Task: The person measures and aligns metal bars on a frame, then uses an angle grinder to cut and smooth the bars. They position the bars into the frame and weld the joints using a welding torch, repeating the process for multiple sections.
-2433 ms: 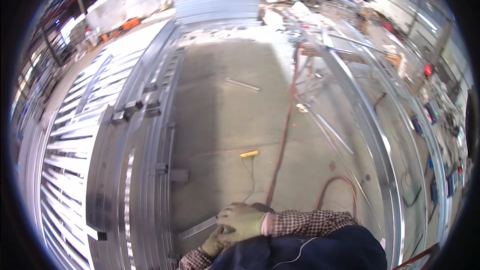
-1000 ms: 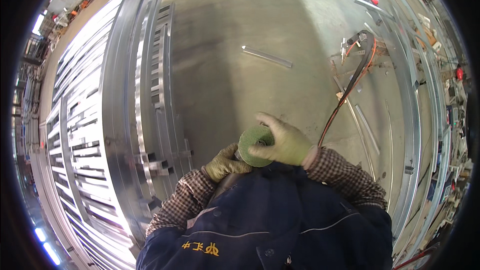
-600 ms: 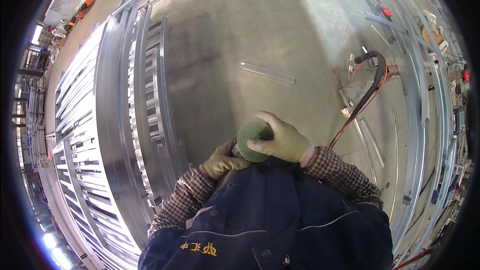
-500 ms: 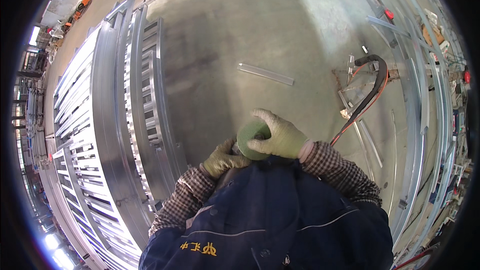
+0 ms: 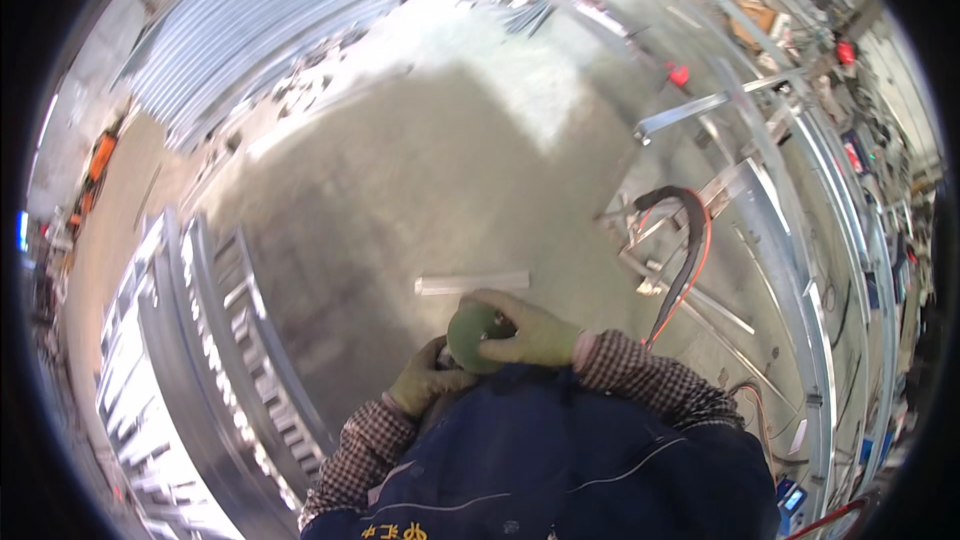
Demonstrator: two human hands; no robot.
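Note:
In front of my chest I hold a round green grinding disc (image 5: 465, 338), its flat face turned up. My right hand (image 5: 540, 333) wears a pale green glove; its fingers curl over the disc's far edge and the thumb presses near the centre. My left hand (image 5: 428, 380), gloved alike, is closed just left of the disc around what looks like the head of an angle grinder (image 5: 444, 357). Most of that tool is hidden under the disc, my glove and my dark jacket. Just beyond my hands a short pale metal profile (image 5: 472, 283) lies on the floor.
Slatted metal frames (image 5: 165, 340) are stacked at the left. On the right a black hose with a red line (image 5: 692, 240) arches up beside long metal profiles (image 5: 815, 340). Corrugated sheets (image 5: 270, 30) lie at the far left, near an orange machine (image 5: 100, 160).
My view has turned and tipped farther out, so the stacked frames sit lower left and the far corrugated sheets show. Both hands keep their hold on the disc and tool.

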